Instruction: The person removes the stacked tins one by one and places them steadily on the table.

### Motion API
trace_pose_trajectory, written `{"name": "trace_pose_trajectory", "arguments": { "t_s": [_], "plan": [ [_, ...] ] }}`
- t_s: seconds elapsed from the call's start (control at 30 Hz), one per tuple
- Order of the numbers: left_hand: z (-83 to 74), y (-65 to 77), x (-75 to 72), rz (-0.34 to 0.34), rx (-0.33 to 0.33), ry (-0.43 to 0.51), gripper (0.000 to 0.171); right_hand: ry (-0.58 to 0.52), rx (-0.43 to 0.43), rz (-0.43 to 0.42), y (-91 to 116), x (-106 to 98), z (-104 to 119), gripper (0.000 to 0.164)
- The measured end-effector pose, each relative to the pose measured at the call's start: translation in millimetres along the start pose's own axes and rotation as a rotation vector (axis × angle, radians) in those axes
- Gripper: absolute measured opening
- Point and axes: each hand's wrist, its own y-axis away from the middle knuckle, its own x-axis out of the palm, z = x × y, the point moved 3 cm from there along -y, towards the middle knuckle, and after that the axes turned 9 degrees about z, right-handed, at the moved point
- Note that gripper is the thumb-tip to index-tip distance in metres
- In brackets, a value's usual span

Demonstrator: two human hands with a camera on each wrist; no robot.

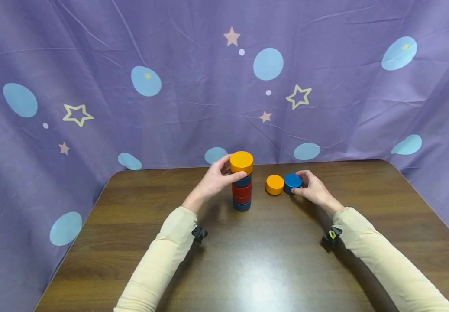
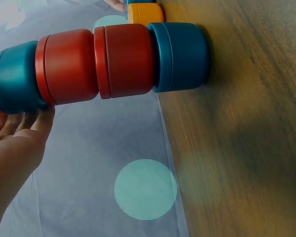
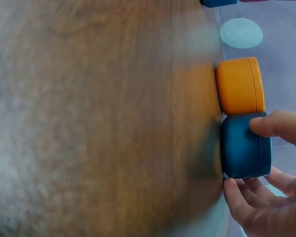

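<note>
A stack of round lidded tins stands upright on the table: a blue tin (image 2: pixel 185 57) at the bottom, two red tins (image 1: pixel 242 190) above it, another blue tin (image 2: pixel 17 76), then an orange tin (image 1: pixel 241 162) on top. My left hand (image 1: pixel 224 173) grips the stack near its top, thumb across the lower edge of the orange tin. Its other fingers reach behind, partly hidden. To the right, my right hand (image 1: pixel 313 188) pinches a separate blue tin (image 3: pixel 244 148) between thumb and fingers. Right against that tin sits a second orange tin (image 3: pixel 239 86).
The brown wooden table (image 1: pixel 162 186) runs back to a purple curtain (image 1: pixel 193 95) with stars and blue spots, hanging at its far edge. The two loose tins stand a little right of the stack.
</note>
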Motion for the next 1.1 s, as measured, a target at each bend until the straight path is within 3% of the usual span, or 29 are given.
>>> {"name": "trace_pose_trajectory", "arguments": {
  "t_s": [0.2,0.43,0.77,1.1],
  "plan": [
    [0.1,1.0,0.3,0.005,-0.007,0.001,0.051,-0.011,-0.004,0.002,-1,1,-4,0.059],
    [0.8,1.9,0.7,0.007,0.019,0.003,0.053,-0.022,-0.067,-0.012,4,-1,1,0.058],
    [2.8,1.9,0.3,0.009,0.023,0.005,0.053,-0.015,-0.001,0.004,2,0,-1,0.061],
    [12.8,5.6,-0.5,0.037,-0.001,-0.022,0.056,-0.16,-0.058,0.047,2,-9,3,0.068]
  ]
}}
